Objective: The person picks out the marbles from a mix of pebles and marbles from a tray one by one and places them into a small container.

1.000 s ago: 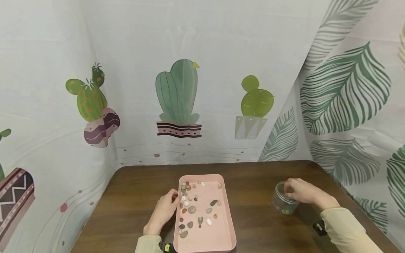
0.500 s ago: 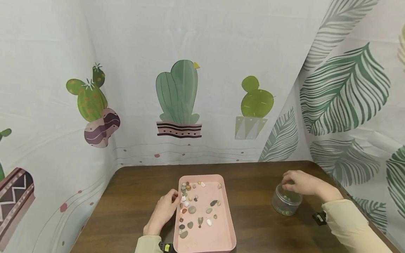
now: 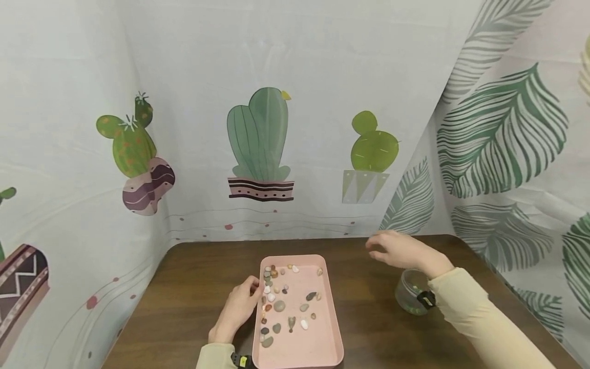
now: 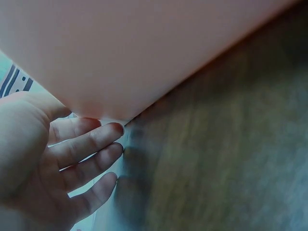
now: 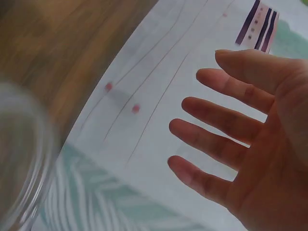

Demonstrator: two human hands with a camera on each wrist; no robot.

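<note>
A pink tray (image 3: 313, 348) lies on the table with several pebbles (image 3: 279, 306) spread over its floor, many along its left side. My left hand (image 3: 238, 307) rests at the tray's left wall; in the left wrist view the fingers (image 4: 86, 144) are loosely spread, lightly touching the tray's outer side. My right hand (image 3: 401, 249) hovers above the table between the tray and a clear jar (image 3: 407, 295). Its fingers (image 5: 211, 139) are straight and spread in the right wrist view, holding nothing. The jar stands lidless with small green pieces at its bottom, partly behind the right wrist.
The brown wooden table (image 3: 203, 266) ends at the back against a white cloth (image 3: 313, 220) printed with cacti and leaves. Black wrist straps (image 3: 426, 299) show at both sleeves. The jar's rim (image 5: 33, 159) looms blurred at the left of the right wrist view.
My right hand has risen out of the jar's mouth and moved left, away from it, with its fingers opening out. The left hand, tray and pebbles look unchanged.
</note>
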